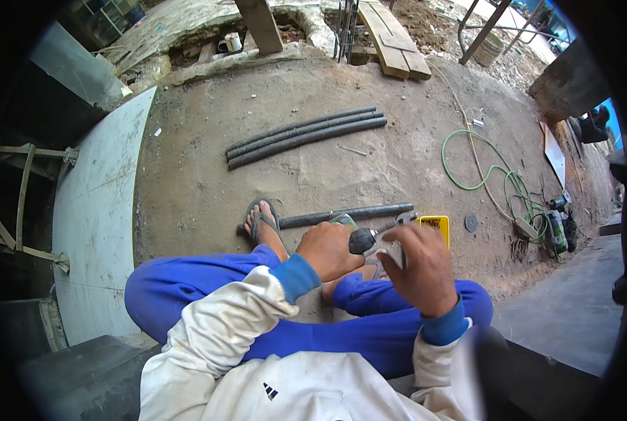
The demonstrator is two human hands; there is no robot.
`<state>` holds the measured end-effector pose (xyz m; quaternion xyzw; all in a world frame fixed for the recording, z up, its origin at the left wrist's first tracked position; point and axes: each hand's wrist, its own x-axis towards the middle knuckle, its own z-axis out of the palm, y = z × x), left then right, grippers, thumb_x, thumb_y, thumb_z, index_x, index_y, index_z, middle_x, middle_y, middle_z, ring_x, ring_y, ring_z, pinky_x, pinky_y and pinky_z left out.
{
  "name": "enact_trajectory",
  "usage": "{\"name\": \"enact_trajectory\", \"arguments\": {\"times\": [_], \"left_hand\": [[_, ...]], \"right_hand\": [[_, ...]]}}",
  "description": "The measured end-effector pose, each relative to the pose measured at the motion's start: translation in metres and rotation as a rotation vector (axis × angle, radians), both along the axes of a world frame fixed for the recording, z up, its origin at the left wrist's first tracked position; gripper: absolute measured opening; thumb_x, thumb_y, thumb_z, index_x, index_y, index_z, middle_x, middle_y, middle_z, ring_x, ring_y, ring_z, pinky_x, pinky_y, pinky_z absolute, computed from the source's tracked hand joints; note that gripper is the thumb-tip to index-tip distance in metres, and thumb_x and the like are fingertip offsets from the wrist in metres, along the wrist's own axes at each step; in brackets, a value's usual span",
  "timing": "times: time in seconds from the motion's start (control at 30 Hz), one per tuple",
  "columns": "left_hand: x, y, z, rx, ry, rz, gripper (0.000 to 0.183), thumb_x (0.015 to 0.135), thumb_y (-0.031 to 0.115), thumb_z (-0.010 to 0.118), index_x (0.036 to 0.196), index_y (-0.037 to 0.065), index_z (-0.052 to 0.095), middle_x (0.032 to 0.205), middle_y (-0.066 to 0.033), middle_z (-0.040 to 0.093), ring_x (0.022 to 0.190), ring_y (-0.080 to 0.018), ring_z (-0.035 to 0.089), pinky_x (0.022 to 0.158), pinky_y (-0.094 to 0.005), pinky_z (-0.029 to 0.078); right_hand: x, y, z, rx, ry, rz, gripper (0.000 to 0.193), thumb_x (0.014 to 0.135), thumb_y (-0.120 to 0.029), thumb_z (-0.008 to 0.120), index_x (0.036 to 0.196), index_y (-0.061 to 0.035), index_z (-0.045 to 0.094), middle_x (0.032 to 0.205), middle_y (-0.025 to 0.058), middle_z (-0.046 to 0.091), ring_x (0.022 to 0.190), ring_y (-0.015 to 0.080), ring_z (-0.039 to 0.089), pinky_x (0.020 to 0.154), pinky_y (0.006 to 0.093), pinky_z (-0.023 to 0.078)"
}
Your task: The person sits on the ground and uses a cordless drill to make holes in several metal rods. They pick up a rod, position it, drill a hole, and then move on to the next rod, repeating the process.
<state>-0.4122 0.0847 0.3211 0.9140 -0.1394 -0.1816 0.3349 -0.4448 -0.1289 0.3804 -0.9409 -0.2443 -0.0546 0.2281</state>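
My left hand (pixel 329 250) is closed round a power drill, whose black chuck (pixel 361 241) sticks out to the right. A thin metal bit (pixel 385 226) extends from the chuck toward my right hand (pixel 424 265). That hand hovers just right of the chuck, thumb and forefinger apart, and I see nothing between them. Behind both hands a dark metal pipe (pixel 306 219) lies on the ground, its left end by my sandalled foot (pixel 263 223). A yellow box (pixel 435 224) stands just beyond my right hand. Most of the drill's body is hidden by my left hand.
Three dark pipes (pixel 306 135) lie side by side farther out on the dirt floor, near a thin rod (pixel 352 150). To the right are a grey disc (pixel 471 223), a tangled green cord (pixel 483 184) and a power tool (pixel 557 231). A pale panel (pixel 103 210) borders the left.
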Motion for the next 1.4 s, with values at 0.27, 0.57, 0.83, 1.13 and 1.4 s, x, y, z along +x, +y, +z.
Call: {"name": "enact_trajectory", "arguments": {"times": [0.27, 0.57, 0.83, 1.13, 1.4], "left_hand": [[-0.033, -0.03, -0.088, 0.216, 0.082, -0.257, 0.028, 0.077, 0.026, 0.082, 0.097, 0.007, 0.079, 0.096, -0.0245, 0.077, 0.096, -0.0423, 0.077, 0.085, -0.0519, 0.061], [-0.055, -0.056, -0.119, 0.305, -0.312, -0.012, 0.016, 0.091, 0.019, 0.07, 0.102, 0.008, 0.074, 0.102, -0.0107, 0.078, 0.1, -0.0303, 0.076, 0.088, -0.0456, 0.056], [-0.017, -0.053, -0.123, 0.183, -0.106, -0.08, 0.014, 0.089, 0.015, 0.07, 0.096, 0.009, 0.08, 0.097, -0.0153, 0.081, 0.092, -0.0333, 0.08, 0.08, -0.0468, 0.063], [0.013, -0.039, -0.123, 0.18, -0.051, -0.079, 0.016, 0.086, 0.018, 0.071, 0.092, 0.009, 0.082, 0.095, -0.0175, 0.08, 0.09, -0.0346, 0.08, 0.08, -0.0481, 0.063], [-0.031, -0.059, -0.126, 0.193, -0.262, -0.073, 0.016, 0.092, 0.019, 0.067, 0.09, 0.009, 0.08, 0.086, -0.0098, 0.079, 0.085, -0.0305, 0.08, 0.076, -0.0431, 0.063]], "right_hand": [[0.061, 0.018, -0.112, -0.457, 1.274, 0.308, 0.032, 0.08, -0.031, 0.087, 0.096, -0.0049, 0.076, 0.082, 0.0062, 0.072, 0.071, 0.0254, 0.068, 0.063, 0.0395, 0.055], [0.09, 0.002, -0.18, -0.413, 1.77, 0.14, 0.036, 0.078, -0.035, 0.092, 0.092, -0.0054, 0.077, 0.074, 0.0019, 0.068, 0.064, 0.0184, 0.063, 0.056, 0.0325, 0.049], [0.071, 0.003, -0.169, -0.618, 0.872, 0.35, 0.044, 0.078, -0.044, 0.082, 0.096, -0.0036, 0.079, 0.093, 0.0244, 0.077, 0.088, 0.0448, 0.074, 0.079, 0.0512, 0.059], [0.053, 0.028, -0.135, -0.517, 0.365, -0.034, 0.029, 0.091, -0.029, 0.065, 0.083, -0.0039, 0.077, 0.089, 0.0264, 0.077, 0.085, 0.0424, 0.077, 0.077, 0.0524, 0.062], [0.094, -0.006, -0.174, -0.388, 1.853, 0.169, 0.031, 0.076, -0.031, 0.088, 0.083, -0.0023, 0.078, 0.073, 0.0134, 0.075, 0.064, 0.0204, 0.073, 0.061, 0.0383, 0.058]]}}
